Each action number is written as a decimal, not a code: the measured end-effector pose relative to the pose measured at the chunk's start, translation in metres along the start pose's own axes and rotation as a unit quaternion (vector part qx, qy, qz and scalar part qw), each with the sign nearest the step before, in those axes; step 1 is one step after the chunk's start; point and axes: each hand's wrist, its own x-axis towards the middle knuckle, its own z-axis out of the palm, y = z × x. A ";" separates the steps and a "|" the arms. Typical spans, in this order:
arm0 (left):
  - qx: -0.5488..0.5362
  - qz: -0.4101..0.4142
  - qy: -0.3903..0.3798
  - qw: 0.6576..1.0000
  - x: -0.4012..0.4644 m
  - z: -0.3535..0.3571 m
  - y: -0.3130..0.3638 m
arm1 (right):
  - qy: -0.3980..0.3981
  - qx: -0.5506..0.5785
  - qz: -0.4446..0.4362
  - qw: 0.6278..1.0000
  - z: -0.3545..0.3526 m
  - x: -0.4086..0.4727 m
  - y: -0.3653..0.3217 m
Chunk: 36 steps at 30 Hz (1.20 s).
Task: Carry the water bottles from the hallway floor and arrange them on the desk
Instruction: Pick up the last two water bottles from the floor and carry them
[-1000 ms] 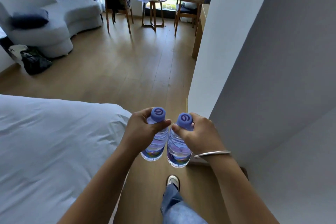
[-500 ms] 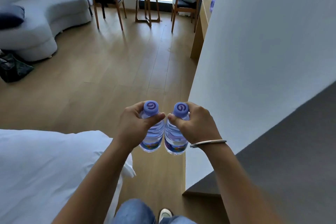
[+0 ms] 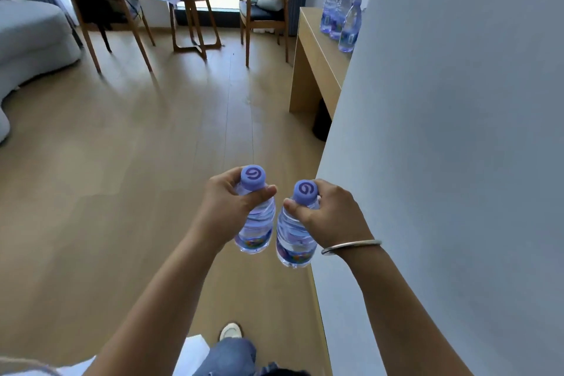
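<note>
My left hand (image 3: 227,208) and right hand (image 3: 331,212) each have fingers pinching a full bottle's neck under its cap, left bottle (image 3: 255,223) and right bottle (image 3: 295,238) hanging heavy, thin-walled and slick, the surface (image 3: 314,40) at one o'clock

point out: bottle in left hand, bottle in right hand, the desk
bottle in left hand (image 3: 257,224): head view, on its clear ribbed body below the fingers.
bottle in right hand (image 3: 293,241): head view, on its clear body under the thumb.
desk (image 3: 317,40): head view, on the bare wooden top beside the standing bottles.
</note>
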 end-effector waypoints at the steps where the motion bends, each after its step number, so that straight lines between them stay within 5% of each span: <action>1: 0.011 0.000 -0.006 1.000 0.023 -0.007 0.002 | 0.009 0.004 0.012 1.000 0.003 0.019 -0.007; 18: 0.034 -0.006 -0.088 0.995 0.362 -0.026 0.004 | 0.073 0.016 0.064 0.995 0.020 0.337 -0.041; 36: 0.001 -0.009 -0.083 0.996 0.728 -0.002 0.024 | 0.102 -0.011 0.090 0.991 0.001 0.695 -0.057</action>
